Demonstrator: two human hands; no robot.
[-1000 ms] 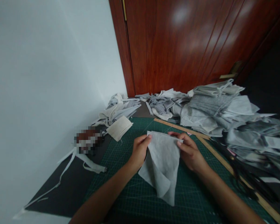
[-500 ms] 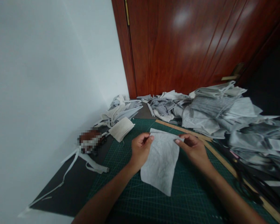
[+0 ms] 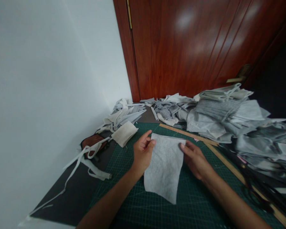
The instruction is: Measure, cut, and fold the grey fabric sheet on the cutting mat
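A pale grey piece of fabric (image 3: 165, 165) hangs between my two hands over a green gridded cutting mat (image 3: 131, 203). My left hand (image 3: 143, 152) pinches its upper left corner between thumb and fingers, the index finger stretched past the edge. At the upper right corner, my right hand (image 3: 195, 157) grips the cloth with the thumb in front and the fingers behind. The top edge looks doubled, and the lower edge hangs loose and a little wavy.
Grey fabric stacks (image 3: 224, 114) rise at the right, with scraps (image 3: 169, 108) along the door (image 3: 176, 47). At left lie a folded cream cloth (image 3: 124, 133), a reddish-brown item (image 3: 92, 142) and white strips (image 3: 71, 178). Wooden rulers (image 3: 225, 163) and black scissors (image 3: 255, 194) lie at right.
The fabric's top edge is drawn straighter and its folded flap now lines up with the front layer. My left index finger has straightened, and my right fingers have slipped behind the cloth.
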